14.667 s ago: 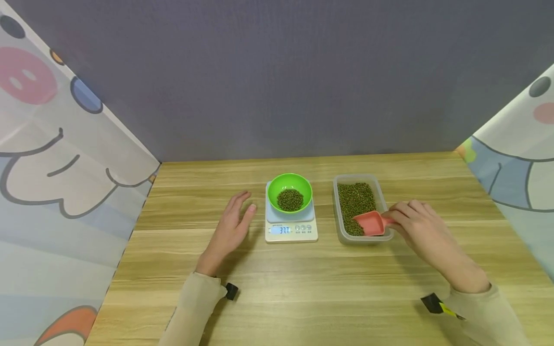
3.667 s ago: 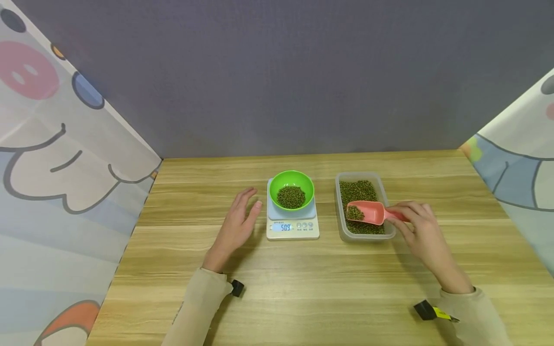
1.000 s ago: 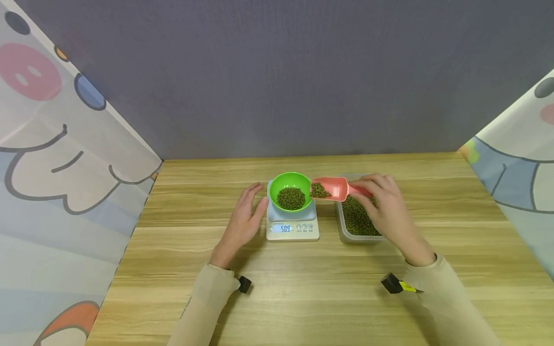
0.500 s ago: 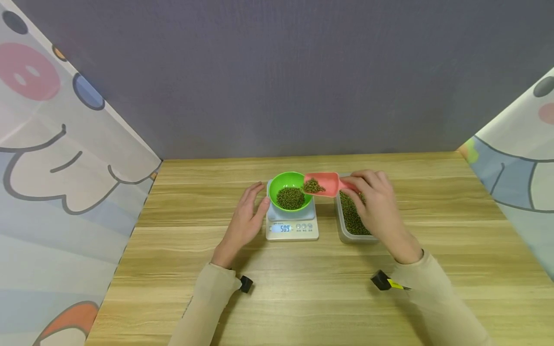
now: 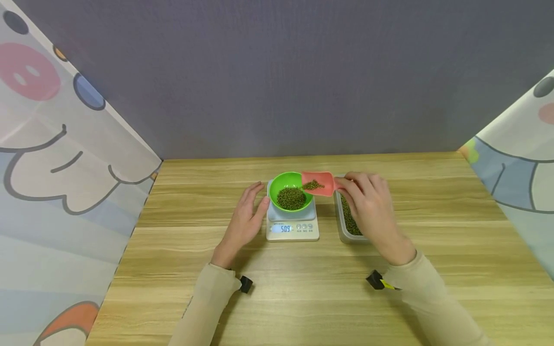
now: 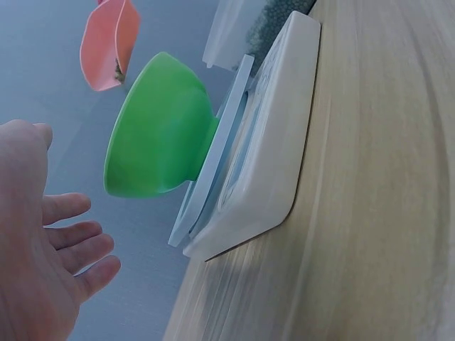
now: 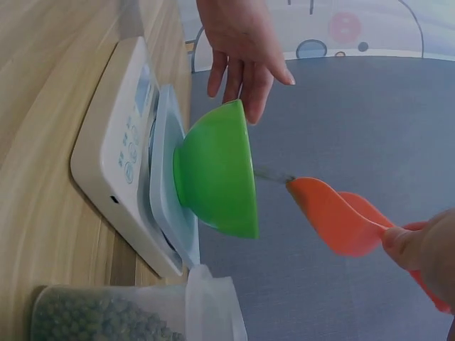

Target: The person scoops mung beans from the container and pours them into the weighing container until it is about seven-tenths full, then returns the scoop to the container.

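Note:
My right hand (image 5: 368, 204) pinches the handle of a pink scoop (image 5: 325, 184), its lip tipped over the right rim of a green bowl (image 5: 277, 185). A thin stream of mung beans falls from the scoop in the right wrist view, and a small heap is still on it. Inside the bowl lies a mound of mung beans (image 5: 291, 198). The bowl stands on a kitchen scale (image 5: 292, 235) whose display reads 50.9. Left of the scale and bowl, my left hand (image 5: 244, 223) is held with fingers extended, apart from the bowl in the left wrist view.
A clear plastic tub (image 5: 348, 237) of mung beans stands right of the scale, partly hidden under my right hand. The wooden table (image 5: 303, 293) meets a grey panel (image 5: 303, 81) at the back. Cartoon-printed sheets (image 5: 78, 192) flank both sides.
From over the tub, the scoop has come left to the bowl's rim and tilted; its bean heap has shrunk. My left hand has moved slightly nearer the scale. Earlier, the display rose from 37.7 to 50.9.

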{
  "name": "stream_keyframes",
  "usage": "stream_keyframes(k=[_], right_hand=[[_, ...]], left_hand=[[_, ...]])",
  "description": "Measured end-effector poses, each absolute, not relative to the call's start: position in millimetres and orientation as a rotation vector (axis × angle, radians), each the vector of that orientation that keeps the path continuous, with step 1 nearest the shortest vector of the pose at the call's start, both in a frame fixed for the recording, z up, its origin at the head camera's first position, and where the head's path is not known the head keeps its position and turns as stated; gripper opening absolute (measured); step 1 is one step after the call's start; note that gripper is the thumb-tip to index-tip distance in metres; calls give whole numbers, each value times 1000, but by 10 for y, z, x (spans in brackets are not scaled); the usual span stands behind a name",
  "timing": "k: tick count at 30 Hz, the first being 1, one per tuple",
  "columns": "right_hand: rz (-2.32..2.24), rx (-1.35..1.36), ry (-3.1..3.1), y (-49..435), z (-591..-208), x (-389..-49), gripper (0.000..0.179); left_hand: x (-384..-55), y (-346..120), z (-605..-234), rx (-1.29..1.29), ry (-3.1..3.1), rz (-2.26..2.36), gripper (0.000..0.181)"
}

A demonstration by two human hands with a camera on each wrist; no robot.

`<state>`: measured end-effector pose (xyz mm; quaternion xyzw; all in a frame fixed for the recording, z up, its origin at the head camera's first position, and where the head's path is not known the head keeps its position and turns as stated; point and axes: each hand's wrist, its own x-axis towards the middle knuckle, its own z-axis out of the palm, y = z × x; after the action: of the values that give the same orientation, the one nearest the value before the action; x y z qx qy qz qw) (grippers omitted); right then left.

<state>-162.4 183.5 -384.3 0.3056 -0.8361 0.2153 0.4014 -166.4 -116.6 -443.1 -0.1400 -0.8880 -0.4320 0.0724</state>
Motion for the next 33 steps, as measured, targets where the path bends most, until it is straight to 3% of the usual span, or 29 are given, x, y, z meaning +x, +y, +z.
stream_keyframes(k=[33], right_hand=[[469,779,-1964,1870,-3906,-1611,17]], left_hand=[[-1652,-1169,-4444,-420,-2674,-1289,57]])
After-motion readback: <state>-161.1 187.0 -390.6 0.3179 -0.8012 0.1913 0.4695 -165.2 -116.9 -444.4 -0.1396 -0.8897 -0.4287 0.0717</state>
